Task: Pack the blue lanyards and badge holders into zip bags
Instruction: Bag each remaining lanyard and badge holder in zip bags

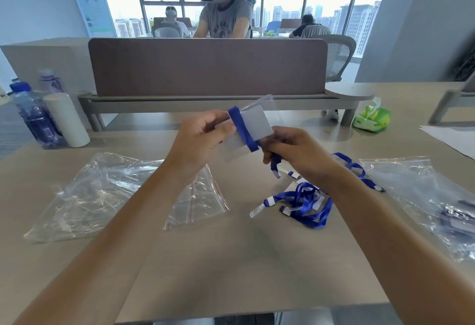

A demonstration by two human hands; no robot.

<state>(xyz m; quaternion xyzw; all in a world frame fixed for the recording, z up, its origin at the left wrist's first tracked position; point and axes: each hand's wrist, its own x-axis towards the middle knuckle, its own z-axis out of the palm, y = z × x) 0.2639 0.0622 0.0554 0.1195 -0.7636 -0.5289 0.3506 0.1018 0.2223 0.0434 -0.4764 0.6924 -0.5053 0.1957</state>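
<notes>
Above the table's middle my left hand (203, 139) grips a clear badge holder (257, 125) with a white card inside. A blue lanyard (244, 129) is wound across the holder. My right hand (295, 152) pinches the lanyard's loose end, which hangs below my fingers. A tangle of more blue lanyards and holders (305, 204) lies on the table under my right wrist. Small zip bags with red seal lines (203, 204) lie under my left forearm. A bigger clear bag (92, 196) is spread out at the left.
A large bag (431, 196) at the right holds dark packed items. Two water bottles (33, 116) and a white cylinder (68, 121) stand at the far left. A green wipes pack (371, 119) sits far right, a brown desk divider (205, 67) behind. Other people sit beyond.
</notes>
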